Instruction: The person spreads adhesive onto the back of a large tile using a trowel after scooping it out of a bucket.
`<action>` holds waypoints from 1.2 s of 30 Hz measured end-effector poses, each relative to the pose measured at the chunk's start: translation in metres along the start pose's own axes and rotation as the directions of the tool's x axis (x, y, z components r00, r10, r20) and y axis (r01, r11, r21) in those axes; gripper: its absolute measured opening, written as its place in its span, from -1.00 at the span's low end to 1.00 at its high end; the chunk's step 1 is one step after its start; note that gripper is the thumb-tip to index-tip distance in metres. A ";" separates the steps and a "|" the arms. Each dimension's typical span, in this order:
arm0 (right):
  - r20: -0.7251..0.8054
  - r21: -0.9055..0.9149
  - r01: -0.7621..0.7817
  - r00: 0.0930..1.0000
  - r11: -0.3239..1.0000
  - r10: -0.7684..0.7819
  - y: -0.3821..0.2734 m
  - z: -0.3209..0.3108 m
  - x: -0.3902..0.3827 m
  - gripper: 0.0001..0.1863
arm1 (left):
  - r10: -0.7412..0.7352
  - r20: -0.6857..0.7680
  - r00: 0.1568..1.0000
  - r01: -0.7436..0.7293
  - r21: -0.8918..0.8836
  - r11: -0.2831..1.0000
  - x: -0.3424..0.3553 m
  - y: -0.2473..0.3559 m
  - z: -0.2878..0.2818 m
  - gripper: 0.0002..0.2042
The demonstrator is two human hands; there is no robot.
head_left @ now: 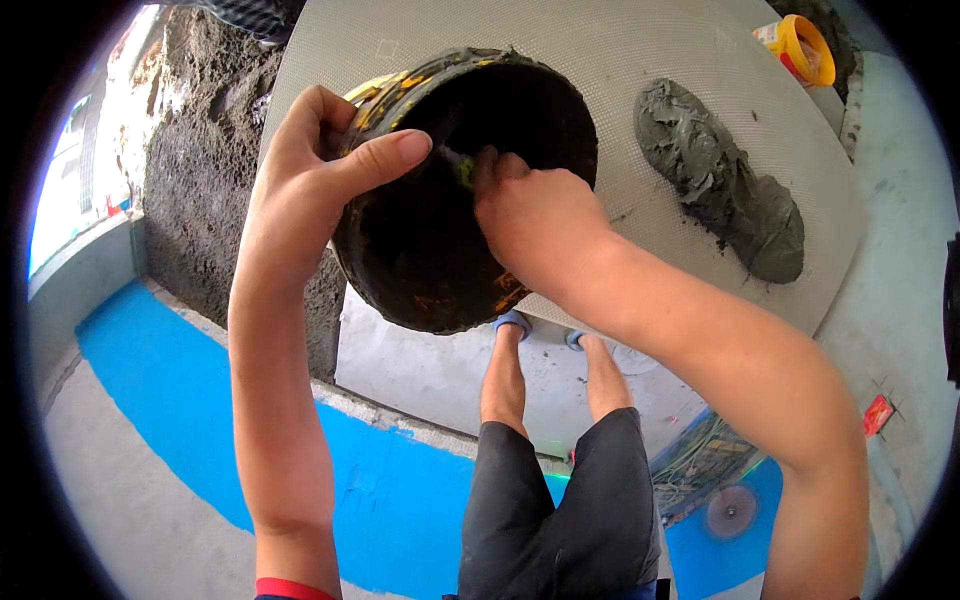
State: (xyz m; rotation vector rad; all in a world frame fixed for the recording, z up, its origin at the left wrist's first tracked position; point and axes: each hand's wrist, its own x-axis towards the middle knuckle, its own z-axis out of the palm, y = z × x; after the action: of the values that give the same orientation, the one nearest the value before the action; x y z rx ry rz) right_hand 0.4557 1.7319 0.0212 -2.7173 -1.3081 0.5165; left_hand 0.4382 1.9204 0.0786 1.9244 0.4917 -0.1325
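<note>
My left hand (350,170) grips the rim of a black bucket (530,110), smeared with grey mortar and yellow patches and tilted with its mouth toward me. Inside it, my right hand (535,215) is closed on a small tool (464,170) with a bright green part; the rest of the tool is hard to make out. The bucket is over a large grey textured tile (610,40). A long heap of wet grey mortar (715,180) lies on the tile, right of the bucket.
A yellow tub (815,50) stands at the back right. Rough cement ground (190,170) borders the left side. A blue painted strip (180,380) runs below a concrete edge. A red object (878,414) lies at right. My legs (500,390) show below the tile.
</note>
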 end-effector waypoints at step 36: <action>0.442 0.233 -0.080 0.896 0.969 -0.032 0.002 0.020 -0.026 -0.80 | 0.095 0.072 0.993 -0.101 0.088 0.991 -0.007 -0.005 0.005 -0.50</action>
State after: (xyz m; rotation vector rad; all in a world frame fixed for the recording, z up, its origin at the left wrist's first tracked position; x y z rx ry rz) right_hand 0.4360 1.7094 0.0092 -2.4939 -1.1876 1.2730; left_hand 0.4301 1.9154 0.0746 2.0230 0.3504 -0.1583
